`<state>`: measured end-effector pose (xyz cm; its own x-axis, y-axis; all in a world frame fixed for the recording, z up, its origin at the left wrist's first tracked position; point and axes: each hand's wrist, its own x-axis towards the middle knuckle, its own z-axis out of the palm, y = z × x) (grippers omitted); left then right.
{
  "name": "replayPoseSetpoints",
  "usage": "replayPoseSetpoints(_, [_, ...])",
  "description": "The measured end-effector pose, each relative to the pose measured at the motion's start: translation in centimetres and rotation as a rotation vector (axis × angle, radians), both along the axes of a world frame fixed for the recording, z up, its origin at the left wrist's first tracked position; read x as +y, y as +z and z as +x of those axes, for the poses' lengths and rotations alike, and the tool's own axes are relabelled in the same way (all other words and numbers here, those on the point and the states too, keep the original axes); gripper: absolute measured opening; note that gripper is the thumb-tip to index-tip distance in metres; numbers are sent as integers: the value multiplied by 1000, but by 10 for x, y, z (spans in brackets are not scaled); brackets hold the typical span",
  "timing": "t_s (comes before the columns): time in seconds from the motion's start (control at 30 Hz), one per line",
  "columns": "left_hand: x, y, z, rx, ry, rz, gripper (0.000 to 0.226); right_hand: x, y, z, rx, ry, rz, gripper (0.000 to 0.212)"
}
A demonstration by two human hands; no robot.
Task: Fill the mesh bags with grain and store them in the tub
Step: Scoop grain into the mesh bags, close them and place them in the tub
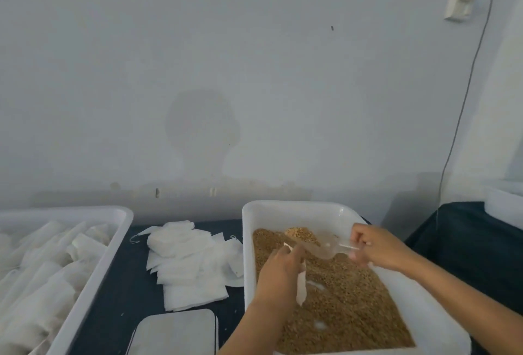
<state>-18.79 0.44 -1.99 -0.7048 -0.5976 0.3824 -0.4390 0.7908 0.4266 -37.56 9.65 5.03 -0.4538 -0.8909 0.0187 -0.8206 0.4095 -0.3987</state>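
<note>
At the far left a white, smooth plastic rectangular tub [93, 264] with rounded corners sits on the dark counter [124, 292], packed with soft, pale, filled mesh bags [42, 275] lying in rows. Beside it a loose heap of flat, square, white empty mesh bags [186, 264] spreads over the counter, thin drawstrings trailing at the edges. In front of the heap lies a flat grey rounded-corner slab [175, 332]. To the right stands a second white plastic tray [249, 241] holding a granular bed of tan grain [345, 303]. Over it the left hand [280, 272] curls its fingers around a limp white mesh bag [301, 289] hanging down. The right hand [379, 247] pinches the handle of a clear plastic scoop [325, 248], its bowl pointed toward the bag's mouth.
</note>
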Motion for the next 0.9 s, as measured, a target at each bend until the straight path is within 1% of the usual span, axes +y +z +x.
replayPoseSetpoints(0.07, [0,2,1,-6,-12,-14,31,22,15,-5,-38,26,2,16])
replayPoseSetpoints(0.23, [0,3,1,15,-38,-62,15,56,33,-11,-115,104,41,15])
replayPoseSetpoints(0.37, [1,2,0,4,-75,-78,15,65,38,-11,-121,155,70,16])
replayPoseSetpoints(0.5, [0,3,-2,-23,-131,-30,13,65,45,-11,-70,194,104,17])
replayPoseSetpoints(0.6, [-2,1,-3,-11,-136,-7,8,63,48,-12,-25,212,151,18])
replayPoseSetpoints(0.9, [-4,-4,-5,-21,-155,-37,5,53,58,-9,133,206,319,20])
